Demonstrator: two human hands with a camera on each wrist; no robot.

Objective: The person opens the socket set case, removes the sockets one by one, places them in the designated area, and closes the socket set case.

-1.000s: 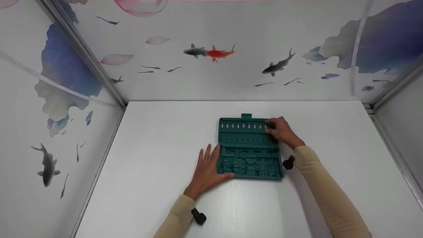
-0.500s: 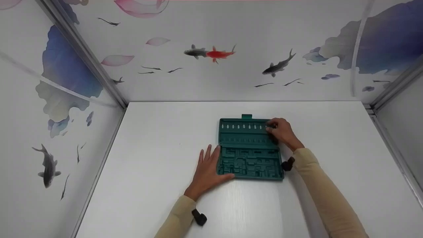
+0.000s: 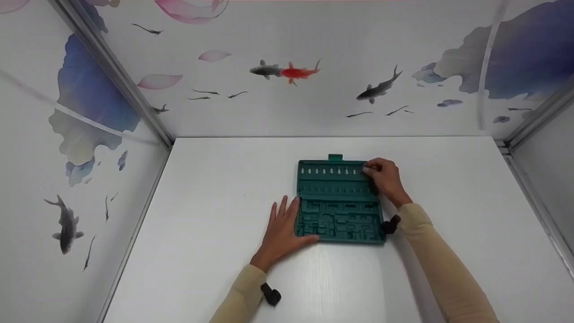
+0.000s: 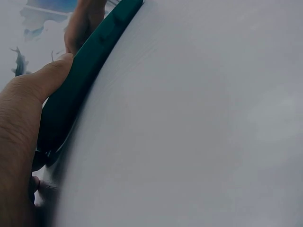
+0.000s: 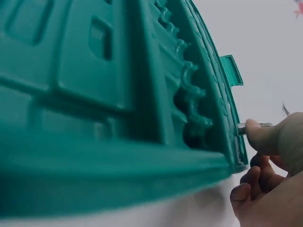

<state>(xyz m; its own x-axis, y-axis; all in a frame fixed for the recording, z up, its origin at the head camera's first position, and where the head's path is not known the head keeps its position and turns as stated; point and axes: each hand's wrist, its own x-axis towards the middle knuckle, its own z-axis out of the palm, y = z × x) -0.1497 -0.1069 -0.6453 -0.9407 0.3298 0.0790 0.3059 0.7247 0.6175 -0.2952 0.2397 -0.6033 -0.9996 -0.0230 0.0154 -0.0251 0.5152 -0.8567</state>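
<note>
A green plastic tool case lies unfolded on the white table, with a row of small silver bits in its far half. My left hand rests against the case's near left corner, fingers straight along the side and thumb on the front edge. In the left wrist view, that thumb touches the case wall. My right hand is at the far right corner. In the right wrist view it pinches a small metal bit between thumb and fingers, at the case rim. The bit's far end is hidden.
A green latch tab sticks out from the far edge of the case. The near half holds moulded recesses. White walls with painted fish close off the back and sides of the table.
My right hand has shifted slightly to the right along the far half, its fingertips now at the right end of the bit row. The left hand and case stay put.
</note>
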